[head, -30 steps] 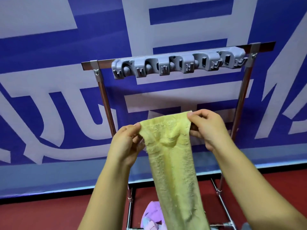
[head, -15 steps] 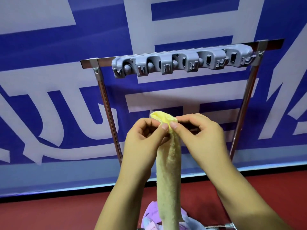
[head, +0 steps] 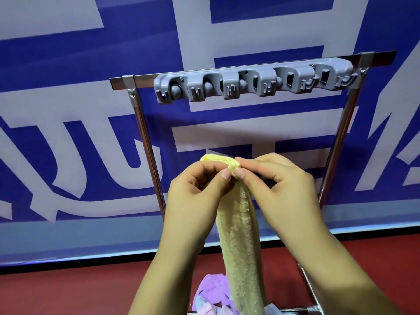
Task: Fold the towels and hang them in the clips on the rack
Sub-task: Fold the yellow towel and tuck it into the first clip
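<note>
Both hands, left hand [head: 195,192] and right hand [head: 281,189], pinched the folded yellow terry towel [head: 238,235] in a narrow grip, its long axis hanging straight below the grey plastic clip rail [head: 252,84].

We see even, bright indoor light, seemingly from above, and soft shadows. The rack [head: 247,71] shows glints on its metal posts. Straight lines bow toward the frame's edges. The hands look slightly soft, the wall banner [head: 68,133] sharper.

Two bare forearms, left grip [head: 195,196], right grip [head: 284,189], sleeveless
</note>
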